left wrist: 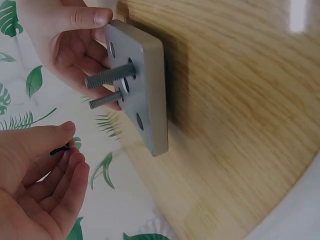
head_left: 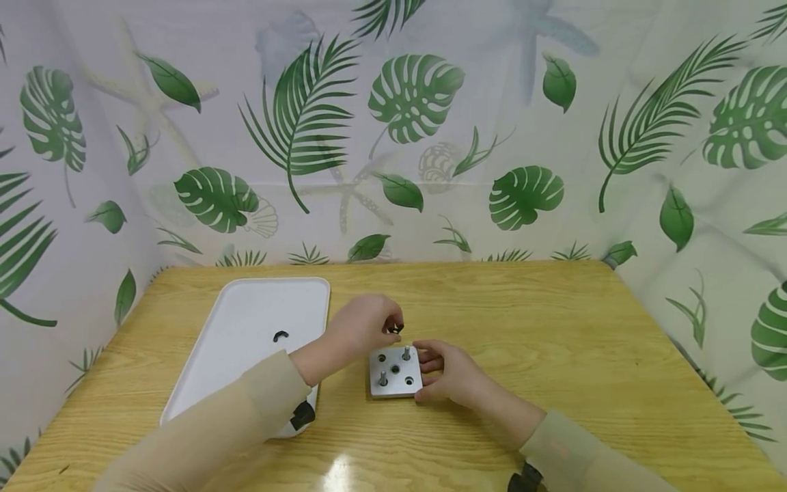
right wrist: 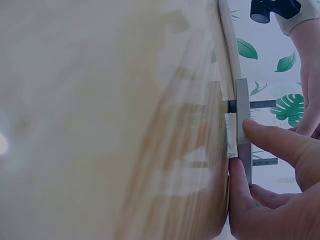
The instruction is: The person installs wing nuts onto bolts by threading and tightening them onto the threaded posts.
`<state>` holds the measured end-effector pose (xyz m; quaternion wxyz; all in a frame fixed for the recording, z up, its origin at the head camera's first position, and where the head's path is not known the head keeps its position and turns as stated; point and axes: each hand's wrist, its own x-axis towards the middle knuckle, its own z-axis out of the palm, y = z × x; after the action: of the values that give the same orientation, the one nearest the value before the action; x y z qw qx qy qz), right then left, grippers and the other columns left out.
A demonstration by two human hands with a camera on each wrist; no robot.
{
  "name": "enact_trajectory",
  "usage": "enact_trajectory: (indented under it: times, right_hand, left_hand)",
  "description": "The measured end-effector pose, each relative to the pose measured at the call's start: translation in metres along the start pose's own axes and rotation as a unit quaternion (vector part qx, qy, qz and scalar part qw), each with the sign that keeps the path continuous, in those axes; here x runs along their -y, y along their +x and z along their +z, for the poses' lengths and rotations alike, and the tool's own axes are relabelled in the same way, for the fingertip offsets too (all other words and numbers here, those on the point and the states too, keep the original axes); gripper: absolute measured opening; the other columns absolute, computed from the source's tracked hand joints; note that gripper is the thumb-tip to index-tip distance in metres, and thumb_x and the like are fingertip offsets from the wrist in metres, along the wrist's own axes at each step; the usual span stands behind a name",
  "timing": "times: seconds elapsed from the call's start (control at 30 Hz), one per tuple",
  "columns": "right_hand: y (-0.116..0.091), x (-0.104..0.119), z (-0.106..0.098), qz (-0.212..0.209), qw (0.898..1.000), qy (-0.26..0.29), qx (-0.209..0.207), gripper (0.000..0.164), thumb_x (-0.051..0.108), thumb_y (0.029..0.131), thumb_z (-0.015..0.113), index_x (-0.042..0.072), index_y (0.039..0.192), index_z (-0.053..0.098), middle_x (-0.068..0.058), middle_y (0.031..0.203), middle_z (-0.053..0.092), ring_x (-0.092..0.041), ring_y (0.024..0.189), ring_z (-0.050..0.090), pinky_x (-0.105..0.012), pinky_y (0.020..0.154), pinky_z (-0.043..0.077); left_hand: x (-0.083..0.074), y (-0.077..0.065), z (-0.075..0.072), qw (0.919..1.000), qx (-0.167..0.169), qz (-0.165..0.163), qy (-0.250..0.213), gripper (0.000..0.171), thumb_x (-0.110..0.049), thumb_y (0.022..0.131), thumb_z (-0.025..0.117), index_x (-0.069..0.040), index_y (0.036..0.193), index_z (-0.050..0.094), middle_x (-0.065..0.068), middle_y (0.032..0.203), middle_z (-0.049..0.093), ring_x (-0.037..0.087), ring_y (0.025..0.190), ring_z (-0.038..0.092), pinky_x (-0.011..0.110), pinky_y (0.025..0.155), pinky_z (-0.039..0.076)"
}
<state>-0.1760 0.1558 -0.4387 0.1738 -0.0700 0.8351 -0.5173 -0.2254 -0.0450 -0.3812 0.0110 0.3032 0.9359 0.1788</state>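
A square silver metal plate (head_left: 393, 391) with several holes lies on the table in front of me. Two threaded bolts (left wrist: 107, 77) stick up through opposite holes, and a bolt head shows under the plate in the right wrist view. My right hand (head_left: 456, 374) grips the plate's right side, its thumb on the top face and a fingertip under the edge (right wrist: 243, 115). Just above the plate's far edge, my left hand (head_left: 363, 322) pinches a small black wing nut (left wrist: 61, 149) between thumb and forefinger, partly hidden by the fingers.
On the left stands a white tray (head_left: 264, 301), with another small black wing nut (head_left: 280, 335) lying in it; my left forearm crosses over its near right part. The wooden table (head_left: 541, 321) ends at a leaf-printed cloth (head_left: 455, 205) behind and at the sides.
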Motion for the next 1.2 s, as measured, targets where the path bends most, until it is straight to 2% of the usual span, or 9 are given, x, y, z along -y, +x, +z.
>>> enact_trajectory:
  times: [0.23,0.47,0.93,1.2]
  right_hand:
    - [0.001,-0.003,0.000,-0.002,1.000,0.005,0.004,0.090,-0.017,0.072,0.087,-0.009,0.152,0.048,-0.025,0.133,0.062,-0.026,0.112,0.069,-0.036,0.092,0.063]
    - [-0.001,-0.001,0.001,-0.008,1.000,0.002,0.008,0.090,-0.017,0.073,0.087,-0.010,0.153,0.046,-0.026,0.133,0.062,-0.028,0.114,0.069,-0.038,0.092,0.063]
    - [-0.001,0.000,0.000,-0.005,1.000,0.001,0.003,0.090,-0.017,0.073,0.087,-0.012,0.153,0.045,-0.027,0.134,0.061,-0.030,0.115,0.069,-0.037,0.093,0.063]
    - [-0.001,-0.002,0.000,-0.006,1.000,0.004,0.002,0.090,-0.018,0.073,0.086,-0.013,0.152,0.044,-0.028,0.133,0.061,-0.031,0.115,0.069,-0.037,0.093,0.063]
  left_hand:
    - [-0.007,-0.001,0.006,1.0000,0.004,0.003,0.001,0.012,-0.019,0.094,0.084,-0.011,0.102,0.079,0.000,0.093,0.076,0.011,0.079,0.064,0.028,0.071,0.055]
    - [-0.011,-0.003,0.010,0.9997,0.024,-0.003,-0.007,0.014,-0.019,0.094,0.083,-0.011,0.105,0.079,0.000,0.099,0.077,0.011,0.084,0.068,0.029,0.076,0.057]
    - [-0.009,0.000,0.021,0.9998,0.017,0.010,0.008,0.013,-0.022,0.091,0.087,-0.015,0.097,0.078,-0.004,0.088,0.073,0.009,0.077,0.062,0.025,0.069,0.051]
    - [-0.007,0.001,0.028,0.9996,0.012,0.008,-0.026,0.012,-0.017,0.090,0.087,-0.014,0.097,0.078,-0.003,0.086,0.072,0.009,0.076,0.059,0.026,0.070,0.050]
